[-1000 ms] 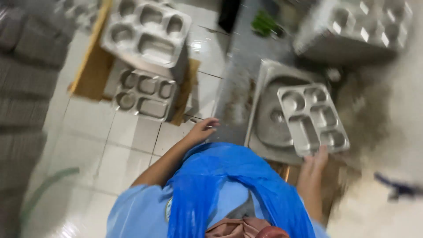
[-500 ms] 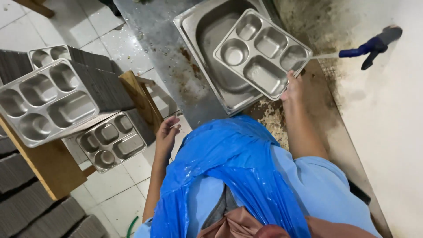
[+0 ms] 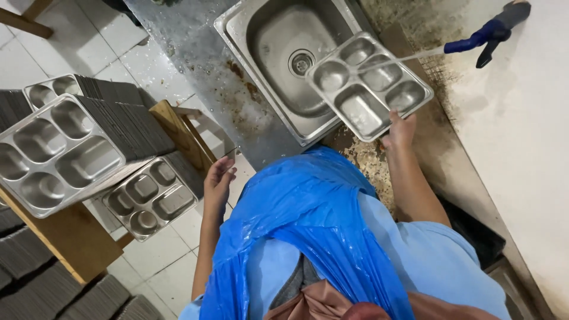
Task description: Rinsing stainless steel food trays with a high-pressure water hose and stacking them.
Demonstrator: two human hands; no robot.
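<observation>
Above the right hand [image 3: 399, 129], a steel meal tray [image 3: 368, 86] is held out over the sink [image 3: 278, 44], pinched by the edge nearest the body, thumb and fingers closed on the rim. Beyond that grip, a thin jet of water from a blue spray nozzle [image 3: 487, 32] crosses the tray's far compartments. The tray sits tilted, its hollows facing up toward the camera.

It looks stiff and thin-walled, likely light enough for one hand, but wet metal is slippery, and a hold at one edge leaves most of the tray hanging past the fingers, so it may want to twist. A firmer hold would be on the raised rim at the middle of a long side, or with a thumb hooked over a divider between compartments.

Well away from the grip, on the other side of the blue plastic apron [image 3: 308, 231], the left hand [image 3: 218, 181] hangs open and empty, fingers loosely curled, touching nothing. Nearest to it, a short stack of trays [image 3: 151, 195] sits low by a wooden frame [image 3: 181, 127], and a taller stack [image 3: 56, 151] lies farther out.
</observation>
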